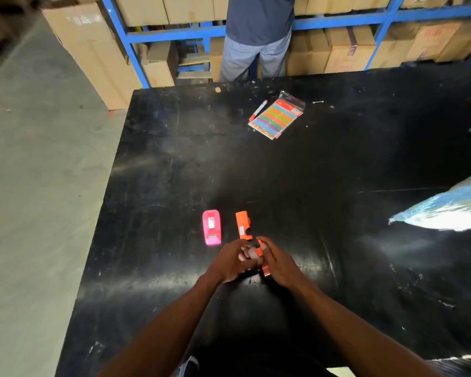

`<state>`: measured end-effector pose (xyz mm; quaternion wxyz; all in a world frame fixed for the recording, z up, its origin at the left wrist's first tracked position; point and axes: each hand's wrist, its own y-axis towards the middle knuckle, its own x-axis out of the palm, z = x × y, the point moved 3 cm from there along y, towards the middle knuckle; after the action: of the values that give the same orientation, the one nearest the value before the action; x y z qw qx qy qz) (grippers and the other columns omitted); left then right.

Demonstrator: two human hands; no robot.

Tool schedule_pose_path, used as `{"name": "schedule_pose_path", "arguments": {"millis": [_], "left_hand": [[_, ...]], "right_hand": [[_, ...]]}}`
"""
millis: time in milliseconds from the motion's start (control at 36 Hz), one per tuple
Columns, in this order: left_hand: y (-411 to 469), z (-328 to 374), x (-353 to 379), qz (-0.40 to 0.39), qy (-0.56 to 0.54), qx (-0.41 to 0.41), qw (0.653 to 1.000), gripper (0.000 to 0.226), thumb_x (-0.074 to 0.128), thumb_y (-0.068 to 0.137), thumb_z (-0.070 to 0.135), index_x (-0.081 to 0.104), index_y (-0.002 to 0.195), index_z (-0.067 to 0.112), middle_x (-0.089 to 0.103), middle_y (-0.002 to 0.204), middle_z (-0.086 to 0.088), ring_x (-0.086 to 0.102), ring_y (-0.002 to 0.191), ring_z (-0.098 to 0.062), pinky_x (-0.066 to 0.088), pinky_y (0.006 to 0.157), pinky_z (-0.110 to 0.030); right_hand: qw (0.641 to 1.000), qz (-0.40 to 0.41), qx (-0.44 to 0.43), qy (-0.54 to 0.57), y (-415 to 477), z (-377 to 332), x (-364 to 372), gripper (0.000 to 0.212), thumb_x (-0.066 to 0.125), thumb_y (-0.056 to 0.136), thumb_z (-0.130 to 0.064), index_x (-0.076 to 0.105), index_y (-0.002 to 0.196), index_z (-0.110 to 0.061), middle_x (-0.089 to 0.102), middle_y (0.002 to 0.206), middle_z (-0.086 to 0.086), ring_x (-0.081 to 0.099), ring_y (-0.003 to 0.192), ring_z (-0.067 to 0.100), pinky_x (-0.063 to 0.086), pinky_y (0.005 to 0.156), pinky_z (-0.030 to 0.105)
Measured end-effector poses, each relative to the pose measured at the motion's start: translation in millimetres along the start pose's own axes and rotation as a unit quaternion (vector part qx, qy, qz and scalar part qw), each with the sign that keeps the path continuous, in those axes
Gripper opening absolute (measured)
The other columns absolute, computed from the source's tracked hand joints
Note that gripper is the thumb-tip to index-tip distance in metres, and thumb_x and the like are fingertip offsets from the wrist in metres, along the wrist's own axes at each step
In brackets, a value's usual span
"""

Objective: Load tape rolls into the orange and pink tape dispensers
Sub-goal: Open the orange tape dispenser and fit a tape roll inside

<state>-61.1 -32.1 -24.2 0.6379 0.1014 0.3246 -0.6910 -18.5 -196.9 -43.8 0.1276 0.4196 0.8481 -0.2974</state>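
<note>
Orange dispenser part point(264, 258) gripped between both hands point(256, 261).

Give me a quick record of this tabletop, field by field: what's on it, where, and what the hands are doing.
surface: black table
pink dispenser: flat on table, untouched, left of the orange piece
orange piece: on table, just beyond the hands
left hand: closed on a small item, unclear what
right hand: holding an orange part
far side: colourful packet, pen beside it
</note>
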Motion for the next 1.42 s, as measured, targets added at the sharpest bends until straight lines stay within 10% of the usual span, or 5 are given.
{"name": "schedule_pose_path", "arguments": {"millis": [417,1028,1111,1222,1417], "left_hand": [[36,18,-15,-0.048,-0.005,0.005,0.999,0.035,0.079,0.078,0.037,0.071,0.105,0.017,0.076,0.101,-0.001,0.072,0.09,-0.013,0.057,0.081,-0.029],[60,16,-12,0.062,-0.304,-0.119,0.943,0.034,0.06,0.093,0.043,0.067,0.104,0.011,0.073,0.093,-0.007,0.071,0.087,-0.024,0.059,0.071,-0.026],[68,4,-15,0.162,-0.146,-0.156,0.963,0.03,0.06,0.095,0.031,0.061,0.115,0.009,0.068,0.101,-0.007,0.067,0.094,-0.026,0.052,0.065,-0.019],[84,-6,-5,0.16,0.018,-0.18,0.97,0.045,0.06,0.094,0.03,0.047,0.132,0.009,0.053,0.134,-0.016,0.057,0.117,-0.035,0.051,0.093,-0.041],[106,-9,4,0.144,0.086,-0.2,0.965,0.051,0.059,0.093,0.032,0.04,0.135,0.009,0.048,0.133,-0.023,0.054,0.118,-0.044,0.048,0.098,-0.05]], "right_hand": [[0.999,0.026,-0.001,0.044,21,-3,-5,0.041,0.027,0.106,-0.051,0.053,0.136,-0.04,0.068,0.124,-0.013,0.062,0.117,0.003,0.046,0.107,0.033],[0.984,0.109,0.016,0.14,39,-11,-20,0.04,0.028,0.106,-0.051,0.047,0.139,-0.039,0.064,0.129,-0.007,0.062,0.116,0.014,0.049,0.104,0.04],[0.98,0.121,0.019,0.155,42,-15,-30,0.04,0.027,0.105,-0.052,0.048,0.137,-0.04,0.063,0.128,-0.008,0.062,0.113,0.014,0.051,0.102,0.041],[0.98,0.122,0.017,0.154,47,-18,-39,0.039,0.026,0.105,-0.052,0.046,0.138,-0.043,0.062,0.127,-0.009,0.063,0.112,0.011,0.051,0.099,0.037],[0.979,0.134,0.013,0.15,59,-15,-51,0.033,0.032,0.108,-0.042,0.049,0.136,-0.04,0.064,0.128,-0.005,0.064,0.112,0.013,0.051,0.1,0.037]]}}
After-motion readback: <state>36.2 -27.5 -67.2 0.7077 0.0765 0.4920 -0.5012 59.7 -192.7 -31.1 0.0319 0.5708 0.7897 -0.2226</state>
